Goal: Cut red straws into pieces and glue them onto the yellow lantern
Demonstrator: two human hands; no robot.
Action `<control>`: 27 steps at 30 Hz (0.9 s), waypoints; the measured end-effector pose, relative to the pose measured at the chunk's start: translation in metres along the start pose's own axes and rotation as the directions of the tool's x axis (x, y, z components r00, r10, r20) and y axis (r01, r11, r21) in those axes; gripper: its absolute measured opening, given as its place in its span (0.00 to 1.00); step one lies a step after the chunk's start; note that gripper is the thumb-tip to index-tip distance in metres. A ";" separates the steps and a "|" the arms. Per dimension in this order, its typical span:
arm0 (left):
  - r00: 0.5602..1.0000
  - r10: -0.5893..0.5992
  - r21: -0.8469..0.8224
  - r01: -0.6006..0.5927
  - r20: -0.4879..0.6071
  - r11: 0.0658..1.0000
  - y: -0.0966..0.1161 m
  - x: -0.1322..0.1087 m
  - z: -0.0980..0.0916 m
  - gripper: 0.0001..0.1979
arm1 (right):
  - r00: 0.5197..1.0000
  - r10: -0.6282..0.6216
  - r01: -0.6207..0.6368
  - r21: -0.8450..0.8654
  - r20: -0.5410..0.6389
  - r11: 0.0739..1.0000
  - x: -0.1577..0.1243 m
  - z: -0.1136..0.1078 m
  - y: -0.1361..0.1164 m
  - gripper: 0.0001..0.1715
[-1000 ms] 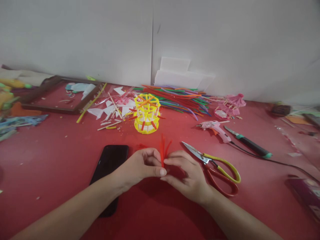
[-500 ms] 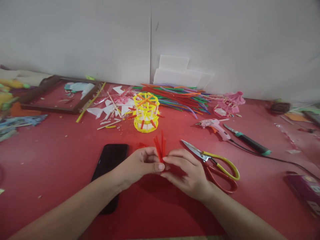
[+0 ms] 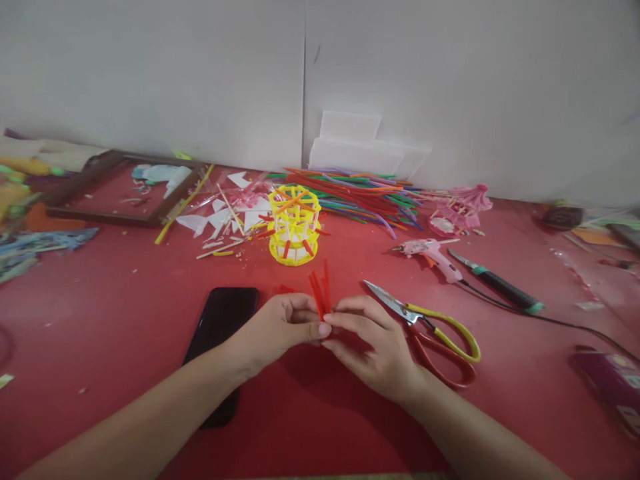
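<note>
Several short red pipe cleaner pieces stand up in a small fanned bunch between my hands. My left hand pinches them near their lower ends with thumb and fingers. Fingers of my right hand close on the same lower ends from the other side. Just behind my left fingers lie a few more red pieces, partly hidden. Farther back stands a yellow two-tier frame with pale sticks and red and orange pieces on it. Scissors with one yellow and one red handle lie beside my right hand.
A black phone lies partly under my left forearm. On the right are a pink glue gun with a cord and a craft knife. Along the wall lie colored pipe cleaners, paper scraps and a brown frame.
The whole view shifts very slightly. Both hands keep their hold on the red pieces, with almost no movement of the fingers.
</note>
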State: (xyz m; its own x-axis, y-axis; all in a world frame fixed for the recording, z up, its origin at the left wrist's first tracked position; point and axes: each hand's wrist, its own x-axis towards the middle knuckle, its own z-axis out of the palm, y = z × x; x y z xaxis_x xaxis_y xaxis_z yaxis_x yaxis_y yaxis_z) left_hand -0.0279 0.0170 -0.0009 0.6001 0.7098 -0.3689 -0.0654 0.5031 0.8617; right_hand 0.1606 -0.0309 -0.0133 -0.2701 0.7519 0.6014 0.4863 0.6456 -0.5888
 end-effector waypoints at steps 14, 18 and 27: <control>0.993 0.016 -0.127 -0.030 -0.114 0.991 0.001 0.001 0.001 0.11 | 0.965 0.244 -0.229 0.136 -0.100 0.964 -0.001 0.004 -0.007 0.05; 0.992 0.024 -0.047 -0.030 -0.124 0.998 0.002 0.000 0.001 0.11 | 0.986 0.118 -0.111 0.063 -0.121 0.992 0.001 0.004 -0.007 0.07; 0.991 0.111 -0.054 -0.115 -0.076 0.992 0.004 -0.002 0.005 0.08 | 0.971 0.211 -0.181 0.233 -0.111 0.955 0.002 0.005 -0.009 0.10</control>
State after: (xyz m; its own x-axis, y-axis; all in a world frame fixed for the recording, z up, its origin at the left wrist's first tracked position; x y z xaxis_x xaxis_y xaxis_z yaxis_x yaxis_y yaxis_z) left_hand -0.0252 0.0147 0.0050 0.5272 0.7964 -0.2965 -0.1768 0.4441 0.8783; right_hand 0.1511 -0.0346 -0.0095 -0.0671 0.8518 0.5195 0.3202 0.5115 -0.7974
